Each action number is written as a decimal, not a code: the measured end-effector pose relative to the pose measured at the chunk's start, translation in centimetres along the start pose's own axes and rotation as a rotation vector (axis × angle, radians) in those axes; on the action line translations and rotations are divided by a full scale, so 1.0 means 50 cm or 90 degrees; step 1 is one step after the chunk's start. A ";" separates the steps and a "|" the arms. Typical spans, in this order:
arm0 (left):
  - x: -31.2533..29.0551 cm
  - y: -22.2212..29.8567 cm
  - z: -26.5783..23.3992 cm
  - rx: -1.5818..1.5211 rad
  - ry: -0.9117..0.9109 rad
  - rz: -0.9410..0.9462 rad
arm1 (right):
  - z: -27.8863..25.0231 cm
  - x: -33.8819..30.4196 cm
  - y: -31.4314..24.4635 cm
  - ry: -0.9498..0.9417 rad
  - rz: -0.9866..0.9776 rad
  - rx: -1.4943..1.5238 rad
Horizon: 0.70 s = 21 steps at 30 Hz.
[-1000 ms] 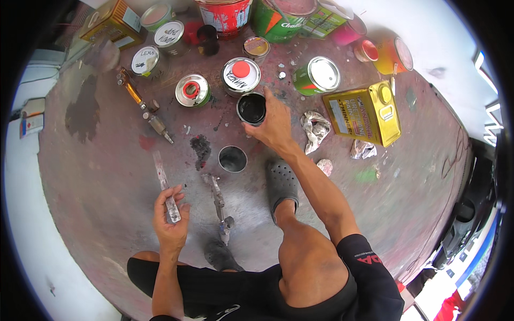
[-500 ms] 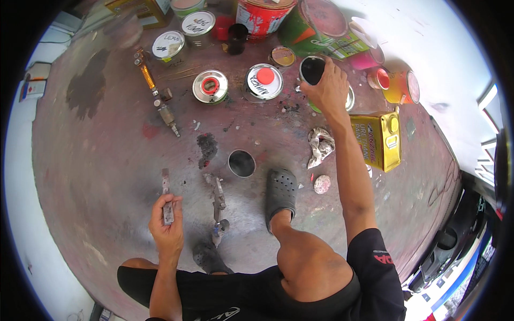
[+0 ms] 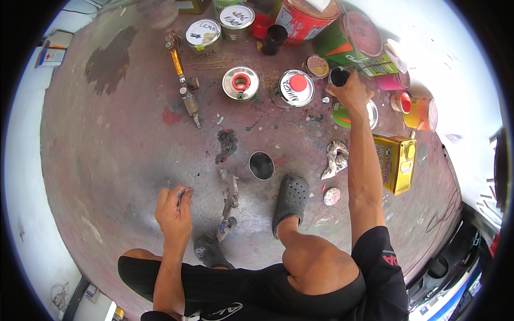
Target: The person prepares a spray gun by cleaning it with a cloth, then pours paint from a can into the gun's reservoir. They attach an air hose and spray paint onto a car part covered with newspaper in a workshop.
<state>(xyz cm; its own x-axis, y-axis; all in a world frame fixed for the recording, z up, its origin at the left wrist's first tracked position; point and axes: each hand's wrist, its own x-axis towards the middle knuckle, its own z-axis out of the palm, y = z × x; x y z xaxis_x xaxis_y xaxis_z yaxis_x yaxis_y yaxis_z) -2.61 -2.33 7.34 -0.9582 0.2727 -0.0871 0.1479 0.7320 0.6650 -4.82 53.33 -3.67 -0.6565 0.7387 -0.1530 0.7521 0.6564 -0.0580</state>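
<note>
Out to the far right, the fingers and thumb of my right hand are closed around a small dark cup. The cup is beside a green can and close to a small round tin. My left hand is closed on a thin flat stick, seen nearly edge-on and partly hidden by the fingers. Between my feet is a paint-smeared spray gun. An open round cup with dark contents stands near my right shoe.
Two lidded cans, one with a red-ringed opening and one with a red cap, stand mid-floor. A brass-coloured air fitting lies left of them. A crumpled rag and a yellow metal can are at right.
My view has shifted, so the floor things appear further right. The cup in my right hand looks lower and smaller. The stick in my left hand has turned from flat-on to edge-on.
</note>
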 end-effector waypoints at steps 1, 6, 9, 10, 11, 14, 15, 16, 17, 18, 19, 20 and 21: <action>0.004 -0.005 0.008 0.020 0.013 0.054 | -0.010 0.000 0.005 -0.012 0.010 -0.002; -0.014 -0.076 0.044 -0.049 -0.101 -0.064 | -0.011 -0.003 0.013 -0.015 0.013 -0.025; -0.016 -0.061 0.066 -0.133 -0.166 -0.158 | -0.021 -0.016 0.024 0.002 -0.002 -0.011; -0.014 -0.063 0.068 -0.113 -0.188 -0.166 | -0.020 -0.026 0.022 0.010 -0.005 0.007; -0.011 -0.068 0.069 -0.093 -0.209 -0.175 | -0.029 -0.041 0.033 0.050 0.009 0.010; -0.006 -0.083 0.080 -0.057 -0.199 -0.117 | -0.055 -0.101 0.048 0.085 0.060 0.031; -0.003 -0.087 0.082 -0.049 -0.186 -0.084 | -0.062 -0.115 0.063 0.044 0.090 0.040; 0.002 -0.074 0.087 -0.094 -0.182 -0.103 | -0.070 -0.127 0.091 0.005 0.123 0.043; 0.007 -0.049 0.095 -0.143 -0.179 -0.119 | -0.062 -0.123 0.127 0.008 0.078 0.113; 0.007 -0.027 0.101 -0.193 -0.176 -0.135 | -0.046 -0.129 0.157 0.027 0.069 0.104; 0.005 -0.013 0.100 -0.202 -0.192 -0.109 | -0.045 -0.136 0.160 0.043 0.054 0.101; 0.003 0.000 0.100 -0.211 -0.210 -0.083 | -0.044 -0.143 0.164 0.059 0.040 0.097; -0.003 0.013 0.106 -0.222 -0.228 -0.057 | -0.045 -0.159 0.172 0.089 0.018 0.111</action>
<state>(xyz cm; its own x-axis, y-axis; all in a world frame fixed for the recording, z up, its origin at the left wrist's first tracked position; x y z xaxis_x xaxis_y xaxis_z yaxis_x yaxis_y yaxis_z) -1.10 1.39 3.85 -0.8101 0.4605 -0.3629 -0.0801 0.5262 0.8466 6.73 53.43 -0.75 -0.6272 0.7787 -0.0189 0.7611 0.6075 -0.2271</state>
